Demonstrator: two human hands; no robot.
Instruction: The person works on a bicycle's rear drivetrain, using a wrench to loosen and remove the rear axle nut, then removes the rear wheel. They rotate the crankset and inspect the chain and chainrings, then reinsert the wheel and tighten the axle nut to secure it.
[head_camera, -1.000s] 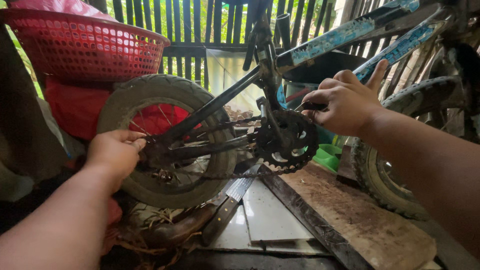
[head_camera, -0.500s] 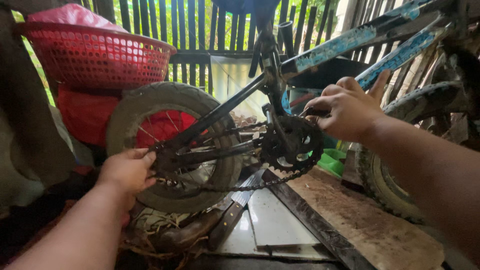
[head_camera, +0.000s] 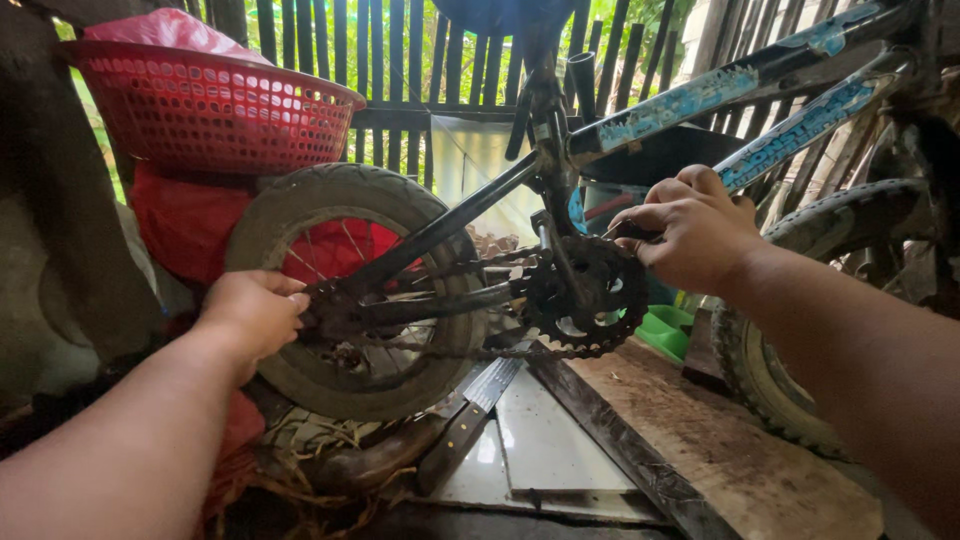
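— Why is the left hand (head_camera: 255, 312) down by the rear wheel (head_camera: 358, 288)?

— It's curled closed at the hub end of the chain (head_camera: 470, 350), steadying it.

— And the right hand (head_camera: 690, 232)?

— Pinched shut on the crank by the chainring (head_camera: 588, 296), further right. A red basket (head_camera: 205, 105) sits far left.

Lighting: daylight, entering from behind through the slatted wooden wall (head_camera: 400, 70), where gaps blow out to bright green and white. Foreground dim by contrast; deep shadow along the lower edge and left side. Glare: pale sheen on the flat white panel (head_camera: 545, 440). Focus: centre sharp; near forearms soft. Distortion: wide-angle stretching at the edges, bending the arms and the blue bicycle frame (head_camera: 740, 85).
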